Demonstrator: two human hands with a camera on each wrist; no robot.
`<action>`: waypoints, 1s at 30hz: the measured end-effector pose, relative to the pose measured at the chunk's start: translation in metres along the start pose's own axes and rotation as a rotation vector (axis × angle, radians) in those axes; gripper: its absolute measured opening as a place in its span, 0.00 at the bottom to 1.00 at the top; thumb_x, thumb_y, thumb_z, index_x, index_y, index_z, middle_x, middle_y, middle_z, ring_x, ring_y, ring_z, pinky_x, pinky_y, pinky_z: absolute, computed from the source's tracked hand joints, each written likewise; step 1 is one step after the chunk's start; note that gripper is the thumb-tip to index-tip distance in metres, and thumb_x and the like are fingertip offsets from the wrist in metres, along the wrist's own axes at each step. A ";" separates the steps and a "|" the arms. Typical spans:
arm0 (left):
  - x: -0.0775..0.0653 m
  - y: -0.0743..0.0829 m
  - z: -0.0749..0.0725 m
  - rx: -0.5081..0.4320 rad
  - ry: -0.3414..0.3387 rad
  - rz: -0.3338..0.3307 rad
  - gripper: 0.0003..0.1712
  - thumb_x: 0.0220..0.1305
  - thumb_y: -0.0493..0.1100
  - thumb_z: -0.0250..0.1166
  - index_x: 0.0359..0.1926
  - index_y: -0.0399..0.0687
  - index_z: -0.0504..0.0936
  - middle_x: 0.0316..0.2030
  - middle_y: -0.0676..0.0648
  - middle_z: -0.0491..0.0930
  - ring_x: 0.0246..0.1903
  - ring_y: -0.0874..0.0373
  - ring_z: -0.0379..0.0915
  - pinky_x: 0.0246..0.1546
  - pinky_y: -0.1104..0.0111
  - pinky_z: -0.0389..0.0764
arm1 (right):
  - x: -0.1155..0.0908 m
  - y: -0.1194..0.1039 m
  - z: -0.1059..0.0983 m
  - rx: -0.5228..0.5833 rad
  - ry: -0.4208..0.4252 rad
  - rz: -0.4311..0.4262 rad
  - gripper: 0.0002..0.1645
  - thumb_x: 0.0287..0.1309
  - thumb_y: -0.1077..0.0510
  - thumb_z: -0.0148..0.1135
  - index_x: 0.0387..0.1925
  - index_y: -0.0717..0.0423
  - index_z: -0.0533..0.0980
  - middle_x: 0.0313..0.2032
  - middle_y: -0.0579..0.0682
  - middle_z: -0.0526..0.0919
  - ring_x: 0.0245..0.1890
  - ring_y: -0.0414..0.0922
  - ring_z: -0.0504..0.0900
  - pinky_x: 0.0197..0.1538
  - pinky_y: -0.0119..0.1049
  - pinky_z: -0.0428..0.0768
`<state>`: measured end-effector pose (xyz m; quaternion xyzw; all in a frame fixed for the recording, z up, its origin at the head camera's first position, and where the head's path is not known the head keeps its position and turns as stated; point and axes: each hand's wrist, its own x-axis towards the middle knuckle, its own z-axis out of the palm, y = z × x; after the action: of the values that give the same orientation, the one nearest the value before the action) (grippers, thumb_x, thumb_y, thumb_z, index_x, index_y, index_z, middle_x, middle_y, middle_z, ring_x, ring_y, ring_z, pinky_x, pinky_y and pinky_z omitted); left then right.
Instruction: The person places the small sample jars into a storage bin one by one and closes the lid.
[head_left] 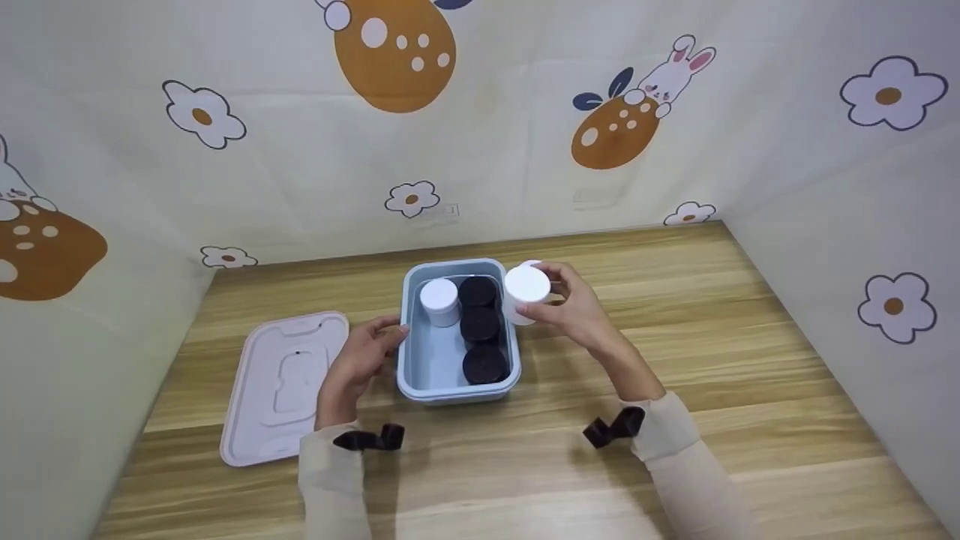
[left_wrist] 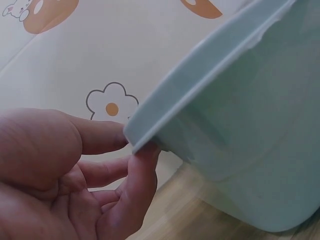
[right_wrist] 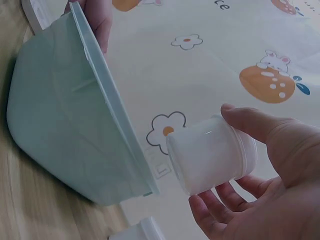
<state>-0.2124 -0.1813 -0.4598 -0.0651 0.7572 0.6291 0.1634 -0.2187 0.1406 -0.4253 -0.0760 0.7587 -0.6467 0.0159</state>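
Observation:
A light blue plastic storage box (head_left: 457,392) stands on the table. My left hand (head_left: 364,352) pinches its left rim, thumb above and fingers beneath, as the left wrist view shows. Inside the box sit a white lidded jar (head_left: 439,298) at the back left and three round black-topped containers (head_left: 480,325) in a row along the right wall. Just past the right rim, my right hand (head_left: 577,307) grips another white jar (right_wrist: 212,156) between thumb and fingers, held up off the table. A further white jar (right_wrist: 139,231) shows partly at the bottom of the right wrist view.
A pale, flat box lid (head_left: 251,397) lies on the wooden table (head_left: 675,330) to the left of the box. Cloth walls (head_left: 300,172) printed with flowers and rabbits enclose the back and sides of the table.

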 end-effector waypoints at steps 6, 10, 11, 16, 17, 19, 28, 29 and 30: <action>0.001 -0.002 -0.001 0.012 0.007 0.004 0.29 0.74 0.45 0.58 0.70 0.35 0.67 0.54 0.32 0.81 0.41 0.55 0.82 0.30 0.68 0.84 | -0.003 -0.004 0.007 0.007 -0.028 -0.019 0.38 0.48 0.66 0.75 0.62 0.61 0.70 0.57 0.59 0.76 0.51 0.48 0.79 0.48 0.33 0.80; 0.000 -0.002 -0.004 0.011 0.004 0.004 0.29 0.75 0.45 0.57 0.70 0.35 0.67 0.54 0.32 0.82 0.42 0.53 0.83 0.33 0.67 0.86 | -0.002 -0.004 0.015 0.003 -0.045 -0.031 0.39 0.48 0.67 0.75 0.63 0.62 0.69 0.56 0.60 0.77 0.50 0.48 0.80 0.49 0.34 0.80; 0.000 -0.002 -0.005 0.010 0.006 0.000 0.29 0.75 0.45 0.57 0.70 0.35 0.67 0.54 0.32 0.81 0.42 0.54 0.83 0.33 0.66 0.86 | -0.001 -0.005 0.017 0.003 -0.052 -0.034 0.39 0.49 0.68 0.75 0.63 0.62 0.69 0.56 0.60 0.77 0.50 0.48 0.80 0.50 0.34 0.80; -0.001 0.002 -0.007 0.017 0.007 0.000 0.29 0.75 0.45 0.57 0.70 0.36 0.67 0.54 0.31 0.81 0.42 0.53 0.83 0.35 0.66 0.86 | 0.000 -0.007 0.024 -0.018 -0.084 -0.029 0.41 0.51 0.67 0.73 0.67 0.63 0.67 0.58 0.63 0.76 0.53 0.52 0.80 0.54 0.37 0.80; 0.000 0.003 -0.007 0.016 0.005 0.000 0.28 0.75 0.45 0.57 0.70 0.37 0.67 0.54 0.31 0.81 0.43 0.52 0.83 0.35 0.66 0.86 | 0.000 -0.007 0.024 -0.028 -0.087 -0.028 0.41 0.52 0.67 0.73 0.67 0.63 0.67 0.58 0.63 0.76 0.54 0.53 0.80 0.55 0.38 0.80; 0.001 0.003 -0.007 0.016 0.001 0.006 0.28 0.75 0.46 0.57 0.70 0.37 0.67 0.55 0.32 0.81 0.44 0.51 0.83 0.36 0.66 0.86 | 0.000 -0.007 0.025 -0.050 -0.100 -0.037 0.42 0.53 0.66 0.73 0.68 0.63 0.66 0.58 0.63 0.76 0.55 0.55 0.79 0.56 0.40 0.81; 0.003 -0.001 -0.004 0.035 0.013 -0.019 0.28 0.75 0.47 0.57 0.70 0.39 0.68 0.55 0.35 0.82 0.42 0.57 0.82 0.39 0.68 0.83 | 0.004 -0.015 0.037 -0.126 -0.193 -0.107 0.42 0.52 0.64 0.75 0.67 0.63 0.67 0.60 0.63 0.74 0.55 0.55 0.80 0.58 0.44 0.81; 0.003 -0.001 -0.003 0.039 0.019 -0.027 0.28 0.75 0.47 0.57 0.69 0.40 0.69 0.55 0.35 0.82 0.42 0.57 0.81 0.38 0.68 0.82 | 0.005 -0.017 0.039 -0.133 -0.206 -0.107 0.41 0.52 0.64 0.75 0.67 0.63 0.68 0.61 0.62 0.74 0.54 0.54 0.79 0.58 0.43 0.81; 0.003 -0.002 -0.003 0.044 0.021 -0.029 0.28 0.75 0.47 0.57 0.69 0.40 0.69 0.55 0.35 0.82 0.43 0.57 0.81 0.38 0.68 0.81 | 0.006 -0.018 0.041 -0.147 -0.217 -0.110 0.41 0.51 0.64 0.75 0.66 0.63 0.68 0.60 0.62 0.74 0.54 0.54 0.79 0.58 0.43 0.81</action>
<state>-0.2152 -0.1840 -0.4619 -0.0790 0.7716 0.6090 0.1658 -0.2180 0.0965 -0.4140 -0.1880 0.7925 -0.5774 0.0566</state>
